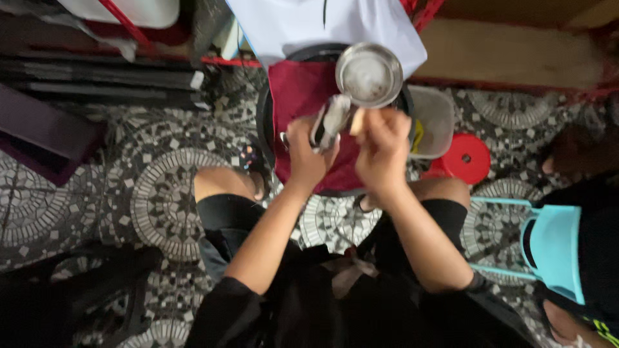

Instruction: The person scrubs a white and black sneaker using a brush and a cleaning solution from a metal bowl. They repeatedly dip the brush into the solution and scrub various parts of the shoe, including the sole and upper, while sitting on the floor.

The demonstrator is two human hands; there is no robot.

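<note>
My left hand (308,154) grips a small metal tool with a grey blade-like end (330,120), held over a dark red cloth (302,96). My right hand (383,147) is closed on a small pale piece (356,120) right beside the tool. Just beyond both hands a round steel bowl (369,75) sits on the cloth, with pale residue inside. The cloth lies over a round black pan or stool (265,122) between my knees.
A red round lid (467,158) and a clear plastic container (431,121) lie right of the pan on a patterned mosaic floor (161,187). A turquoise plastic stool (554,248) stands at the right beside another person's dark clothing. White cloth (303,22) hangs behind the bowl.
</note>
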